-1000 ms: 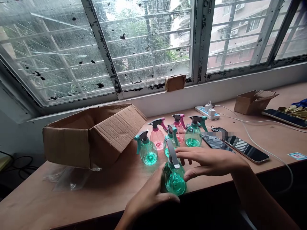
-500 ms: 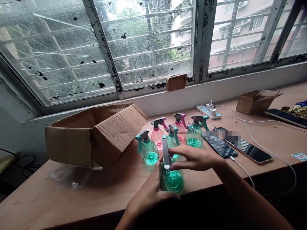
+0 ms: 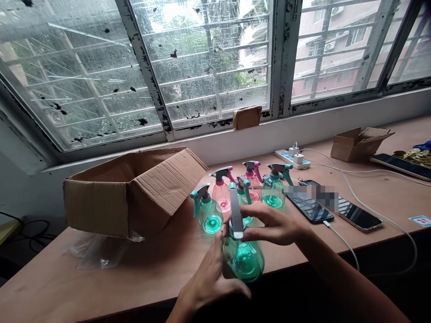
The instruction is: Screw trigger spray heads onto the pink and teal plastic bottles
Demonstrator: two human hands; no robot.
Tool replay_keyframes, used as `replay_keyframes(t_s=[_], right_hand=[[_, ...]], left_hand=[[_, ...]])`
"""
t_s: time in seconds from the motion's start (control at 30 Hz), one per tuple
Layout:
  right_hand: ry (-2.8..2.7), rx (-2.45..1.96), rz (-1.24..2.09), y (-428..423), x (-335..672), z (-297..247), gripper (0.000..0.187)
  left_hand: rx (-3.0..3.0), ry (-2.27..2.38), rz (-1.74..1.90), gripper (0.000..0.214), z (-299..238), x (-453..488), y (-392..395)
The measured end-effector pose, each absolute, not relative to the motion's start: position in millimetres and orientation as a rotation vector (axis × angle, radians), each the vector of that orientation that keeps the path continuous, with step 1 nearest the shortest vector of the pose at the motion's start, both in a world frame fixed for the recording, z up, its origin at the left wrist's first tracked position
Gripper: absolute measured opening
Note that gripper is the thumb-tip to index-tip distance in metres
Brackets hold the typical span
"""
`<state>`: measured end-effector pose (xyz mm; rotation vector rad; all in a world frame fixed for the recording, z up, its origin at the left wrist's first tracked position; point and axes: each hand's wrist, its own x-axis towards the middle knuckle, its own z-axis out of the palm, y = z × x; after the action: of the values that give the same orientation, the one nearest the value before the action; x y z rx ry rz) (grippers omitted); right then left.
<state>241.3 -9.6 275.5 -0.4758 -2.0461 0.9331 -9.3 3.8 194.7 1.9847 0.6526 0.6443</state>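
Observation:
A green spray bottle (image 3: 247,262) with a grey-topped spray head (image 3: 236,213) is between my hands at the table's front edge. My right hand (image 3: 274,224) has its thumb and fingers closed round the bottle's neck, just below the head. Along the bottle's left side lies my left hand (image 3: 208,276), its fingers curving behind the glassy body and partly hidden, its thumb stretched out low in front. Close behind stand more green spray bottles, one at the left (image 3: 211,215) and one at the right (image 3: 273,193), and pink ones, one of them (image 3: 221,193) nearest.
An open cardboard box (image 3: 97,206) stands at the left, with clear plastic bags (image 3: 101,253) beside it. Two phones, one of them charging (image 3: 311,208), lie at the right. Behind them are a power strip (image 3: 292,159), white cables and a small carton (image 3: 358,143).
The held bottle has come slightly toward me and to the right, along with my right hand. My left thumb has dropped lower. The other bottles have stayed in place.

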Motion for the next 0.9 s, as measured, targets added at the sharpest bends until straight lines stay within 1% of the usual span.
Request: replay_keyframes(t_s=[0.07, 0.2, 0.3, 0.43, 0.57, 0.63, 0.7, 0.8, 0.9], right_hand=[[-1.951, -0.342, 1.045, -11.5, 244.3, 274.6, 0.03], [-1.792, -0.128, 1.209, -14.6, 246.5, 273.2, 0.034], [-1.8, -0.12, 1.201, -14.9, 247.8, 274.4, 0.035], [-1.862, -0.184, 1.143, -14.4, 254.2, 280.0, 0.035], [-1.932, -0.426, 0.957, -18.0, 257.2, 287.8, 0.034], [-1.9, -0.504, 0.914, -23.2, 253.5, 291.0, 0.035], [-1.84, -0.545, 0.922, -30.4, 247.6, 293.1, 0.034], [-1.749, -0.543, 0.92, -40.9, 240.4, 293.8, 0.03], [-1.67, -0.403, 0.955, -44.5, 240.4, 290.2, 0.027]], left_hand=[[1.831, 0.552, 0.666, 0.148, 196.6, -9.8, -0.6], [1.635, 0.433, 0.499, 0.124, 203.3, -8.1, -10.0], [1.62, 0.425, 0.442, 0.11, 208.5, -2.3, -17.3], [1.608, 0.444, 0.532, 0.1, 208.6, 8.3, -22.7], [1.463, 0.459, 0.68, 0.105, 195.5, 16.4, -18.6], [1.365, 0.497, 0.774, 0.112, 188.0, 18.2, -17.3], [1.314, 0.573, 0.858, 0.126, 183.7, 18.4, -18.6], [1.357, 0.622, 0.94, 0.146, 185.3, 17.2, -22.9], [1.49, 0.526, 0.929, 0.153, 194.7, 16.4, -23.6]])
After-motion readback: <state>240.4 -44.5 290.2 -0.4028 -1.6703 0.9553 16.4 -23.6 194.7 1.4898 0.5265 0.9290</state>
